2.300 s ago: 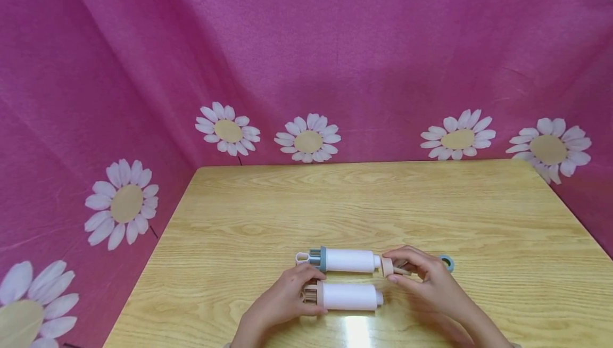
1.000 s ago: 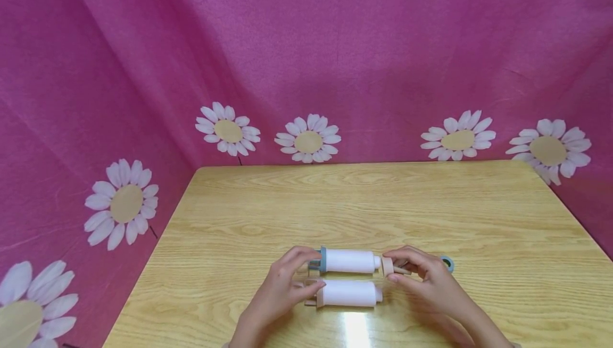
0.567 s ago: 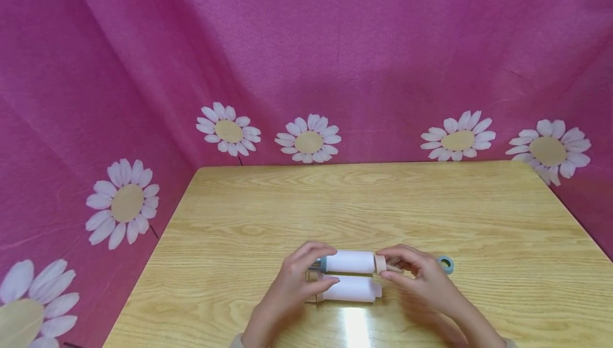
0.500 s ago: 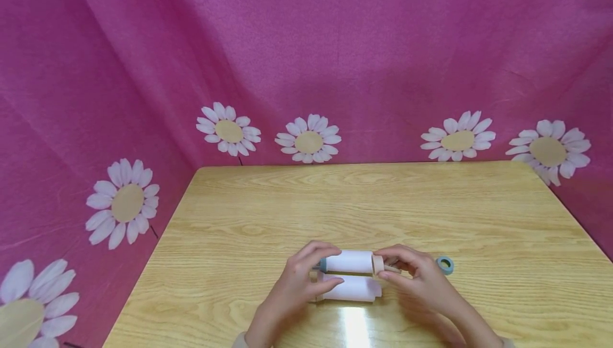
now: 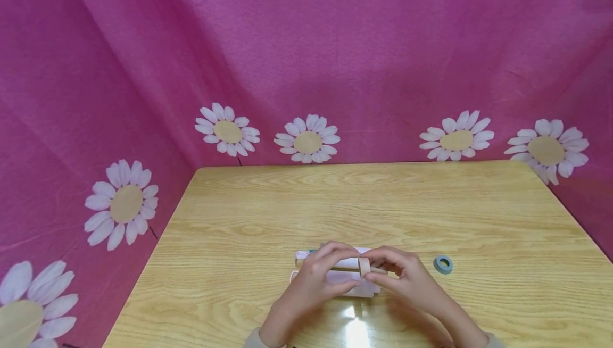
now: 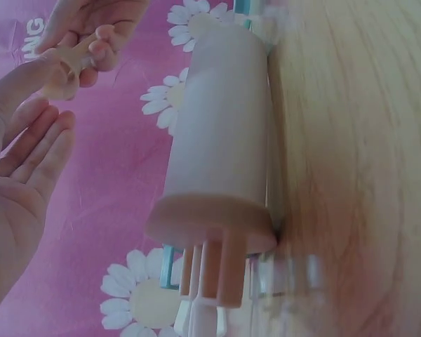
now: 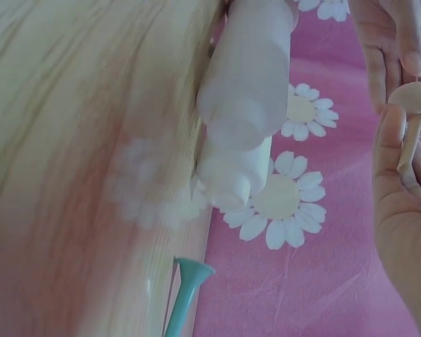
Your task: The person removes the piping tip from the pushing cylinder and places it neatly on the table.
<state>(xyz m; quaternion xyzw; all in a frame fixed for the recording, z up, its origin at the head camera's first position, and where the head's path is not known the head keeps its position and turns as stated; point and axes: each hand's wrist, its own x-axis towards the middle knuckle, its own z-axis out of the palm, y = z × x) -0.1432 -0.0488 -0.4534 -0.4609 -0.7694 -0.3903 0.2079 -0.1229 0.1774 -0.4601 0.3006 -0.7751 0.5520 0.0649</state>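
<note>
My right hand (image 5: 407, 279) pinches a small beige cap-like piece (image 5: 364, 266) with a stem between thumb and fingers. My left hand (image 5: 313, 276) is at the other side of this piece, its thumb at the rim and other fingers fairly straight in the left wrist view. Below the hands, two white cylinders lie side by side. The nearer cylinder (image 6: 221, 119) has a beige collar (image 6: 210, 221) with prongs. Partly hidden by my left hand, the farther cylinder (image 5: 342, 262) lies behind it.
A teal ring-ended piece (image 5: 442, 264) stands right of my right hand; the right wrist view shows its flared end and stem. The wooden table (image 5: 364, 199) meets a pink cloth (image 5: 335, 44) with printed daisies at the back and sides.
My left hand has left the cylinders' collar ends and moved right to the beige piece. My right hand has carried that piece left, over the cylinders.
</note>
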